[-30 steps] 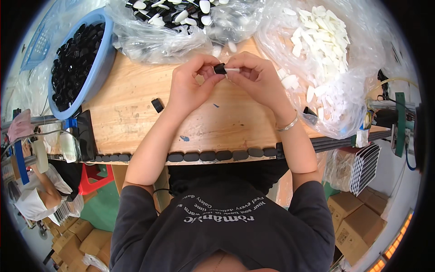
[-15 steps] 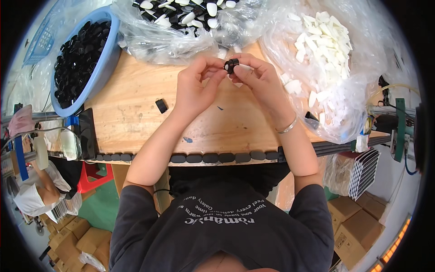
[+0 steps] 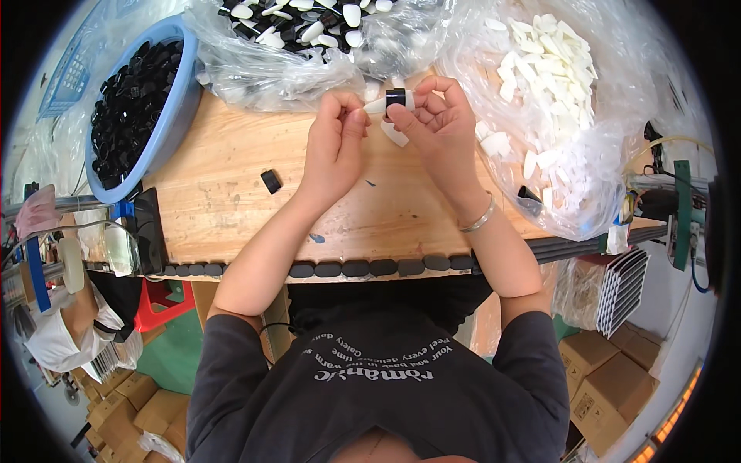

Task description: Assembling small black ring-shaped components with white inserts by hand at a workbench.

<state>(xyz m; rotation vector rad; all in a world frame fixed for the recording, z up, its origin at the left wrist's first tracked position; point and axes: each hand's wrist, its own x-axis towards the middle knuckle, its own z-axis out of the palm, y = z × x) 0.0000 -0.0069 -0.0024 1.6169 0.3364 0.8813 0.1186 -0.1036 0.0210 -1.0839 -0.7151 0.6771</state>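
My right hand [image 3: 440,116] is closed on a small black sleeve-like plastic piece [image 3: 396,96], thumb against its near side. White plastic shows on both sides of the sleeve, seemingly running through it. To its left, the closed fingers of my left hand [image 3: 340,135] pinch the tip of a white plastic piece [image 3: 375,106]. Just below the sleeve another flat white piece [image 3: 395,134] shows; whether it lies on the table or hangs from my fingers I cannot tell. A loose black piece [image 3: 271,181] lies on the wooden table [image 3: 231,147] left of my left forearm.
A blue basin [image 3: 187,77] of black pieces stands at the left. Clear plastic at the back holds mixed black and white pieces [image 3: 312,31]. White pieces [image 3: 552,69] fill a clear bag at the right, near a black piece [image 3: 529,194]. Black pads [image 3: 355,268] line the front edge.
My hands have drawn slightly apart. The black sleeve has turned and now shows its broad side, with white at both sides. A flat white piece has come into sight below it.
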